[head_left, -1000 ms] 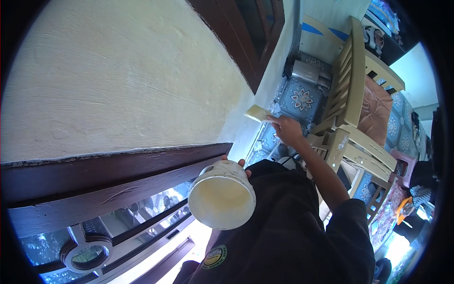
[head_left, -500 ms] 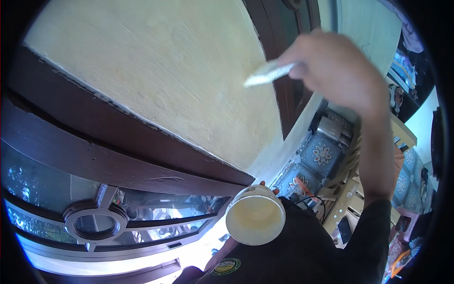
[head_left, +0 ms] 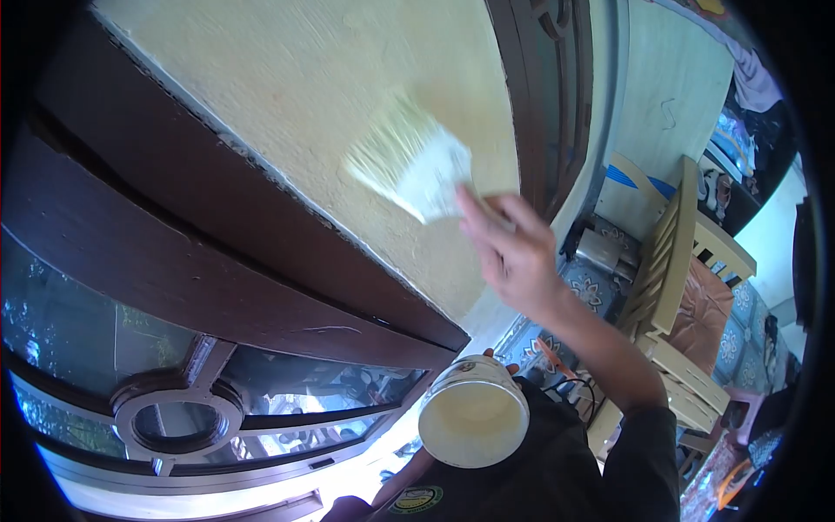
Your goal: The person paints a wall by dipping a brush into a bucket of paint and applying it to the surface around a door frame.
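Observation:
A wide paint brush [head_left: 417,165] with pale bristles lies against the cream wall [head_left: 287,104]. Its handle is gripped by my right hand [head_left: 515,252], the fingers wrapped round it. Lower down, a white bucket [head_left: 474,422] with a pale yellowish inside is tilted with its mouth toward the camera. Behind its rim only the fingertips of my left hand [head_left: 489,355] show, pressed on the bucket's outer side.
Dark brown frames [head_left: 261,270] border the wall, with a glass window [head_left: 304,383] at the lower left. On the right are a wooden bench [head_left: 665,261] with a brown cushion [head_left: 704,304], a metal cylinder [head_left: 598,250] and patterned floor tiles [head_left: 584,287].
From near the wall's lower corner, my right hand rose with the brush past the brown frame, then came left and down onto the wall. The bucket has shifted right and slightly down in view.

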The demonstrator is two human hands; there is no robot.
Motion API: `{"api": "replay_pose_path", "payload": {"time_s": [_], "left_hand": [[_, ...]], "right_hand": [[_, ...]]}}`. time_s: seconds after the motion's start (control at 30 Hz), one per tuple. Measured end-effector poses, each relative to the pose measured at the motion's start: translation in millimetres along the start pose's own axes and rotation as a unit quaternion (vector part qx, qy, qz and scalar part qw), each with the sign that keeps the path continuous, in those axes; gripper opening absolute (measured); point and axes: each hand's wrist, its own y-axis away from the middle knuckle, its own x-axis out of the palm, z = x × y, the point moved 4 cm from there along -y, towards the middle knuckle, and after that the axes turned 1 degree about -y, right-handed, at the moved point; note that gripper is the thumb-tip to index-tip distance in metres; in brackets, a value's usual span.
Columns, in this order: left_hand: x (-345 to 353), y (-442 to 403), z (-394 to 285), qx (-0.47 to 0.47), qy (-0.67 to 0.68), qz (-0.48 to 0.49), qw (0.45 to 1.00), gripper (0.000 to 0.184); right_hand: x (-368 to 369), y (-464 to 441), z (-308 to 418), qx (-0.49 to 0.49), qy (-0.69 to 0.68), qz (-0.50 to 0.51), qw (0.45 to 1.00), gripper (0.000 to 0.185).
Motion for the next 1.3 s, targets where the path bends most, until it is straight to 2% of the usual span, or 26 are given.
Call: {"api": "replay_pose_path", "payload": {"time_s": [0.07,0.13,0.17,0.23,0.27,0.33,0.4,0.47,0.5,0.53,0.57,0.6,0.63,0.7,0.73,0.8,0.93,1.0,1.03,1.07,1.1,1.17,1.23,1.3], "left_hand": [[1.9,9.8,-8.0,-0.002,0.017,-0.001,1.0,0.059],[-3.0,19.6,-17.6,-0.01,-0.003,0.005,1.0,0.058],[-6.0,21.7,-23.7,-0.065,0.055,0.018,0.996,0.061],[-9.2,25.6,-31.6,-0.055,0.024,0.032,0.998,0.062],[-11.5,27.7,-33.5,-0.044,-0.016,0.052,0.998,0.064],[-20.8,32.0,-37.9,-0.028,-0.013,0.023,0.999,0.065],[-19.7,31.5,-44.7,-0.041,-0.015,0.025,0.999,0.064],[-21.1,31.1,-43.6,-0.058,-0.008,0.037,0.998,0.067],[-17.4,32.8,-41.9,-0.052,-0.02,0.039,0.998,0.069],[-14.8,35.7,-39.8,-0.045,-0.033,0.041,0.998,0.071],[-15.2,38.0,-37.3,-0.041,-0.019,0.031,0.999,0.076],[-16.5,40.8,-35.4,-0.049,-0.019,0.027,0.998,0.076],[-17.0,42.9,-34.3,-0.051,-0.004,0.027,0.998,0.075],[-16.6,44.8,-34.0,-0.058,0.012,0.028,0.998,0.074],[-17.5,44.7,-33.5,-0.064,0.03,0.015,0.997,0.071],[-16.5,43.5,-30.7,-0.07,0.05,0.003,0.996,0.069],[-10.7,39.7,-26.1,-0.091,0.04,-0.02,0.995,0.066],[-7.5,37.4,-23.7,-0.103,0.032,-0.029,0.994,0.066],[-3.8,36.2,-20.4,-0.101,0.012,-0.018,0.995,0.065],[-0.1,35.0,-18.8,-0.099,-0.008,-0.007,0.995,0.065],[2.5,34.5,-18.7,-0.098,-0.011,-0.006,0.995,0.065],[4.6,34.8,-17.9,-0.099,0.009,-0.014,0.995,0.064],[-5.4,33.7,-23.6,-0.106,0.017,0.008,0.994,0.064],[-13.3,29.7,-30.3,-0.108,0.024,0.037,0.993,0.064]], "right_hand": [[13.6,88.0,-25.0,0.034,0.038,0.03,0.998,0.049],[18.6,178.2,-41.1,0.141,0.077,0.101,0.982,0.047],[14.7,215.1,-45.2,0.149,0.08,0.106,0.98,0.047],[5.0,277.4,-55.2,0.237,0.144,0.18,0.944,0.053],[-2.4,297.7,-59.4,0.301,0.162,0.228,0.912,0.046],[-10.8,305.8,-66.7,0.372,0.204,0.34,0.839,0.036],[-11.4,263.7,-71.2,0.341,0.242,0.447,0.791,0.029],[-11.1,187.7,-63.4,0.267,0.248,0.529,0.766,0.028],[-14.5,142.3,-53.4,0.227,0.235,0.501,0.802,0.025],[-19.4,94.0,-40.8,0.19,0.24,0.497,0.812,0.029],[-25.3,42.2,-24.3,0.193,0.266,0.518,0.79,0.029],[-33.7,-0.4,-8.8,0.129,0.312,0.5,0.797,0.026],[-52.3,-29.9,1.3,-0.038,0.3,0.344,0.889,0.017],[-88.6,-112.3,77.4,0.063,0.288,0.379,0.877,0.022],[-97.6,-151.3,83.8,0.132,0.258,0.456,0.841,0.024],[-93.3,-164.1,122.2,0.129,0.454,0.221,0.854,0.028],[-102.9,-170.0,109.1,-0.01,0.292,0.029,0.956,0.029],[-98.6,-158.6,91.9,-0.058,0.168,-0.077,0.981,0.03],[-89.7,-144.1,82.3,-0.089,0.112,-0.113,0.983,0.031],[-76.9,-139.2,73.4,-0.123,0.006,-0.087,0.989,0.031],[-62.2,-111.8,73.9,-0.109,0.163,-0.175,0.965,0.03],[-45.8,-68.2,41.8,0.015,0.174,0.015,0.984,0.036],[-32.3,-7.1,26.5,0.042,0.142,0.044,0.988,0.044],[-26.9,66.1,14.5,0.139,0.136,0.073,0.978,0.045]]}}
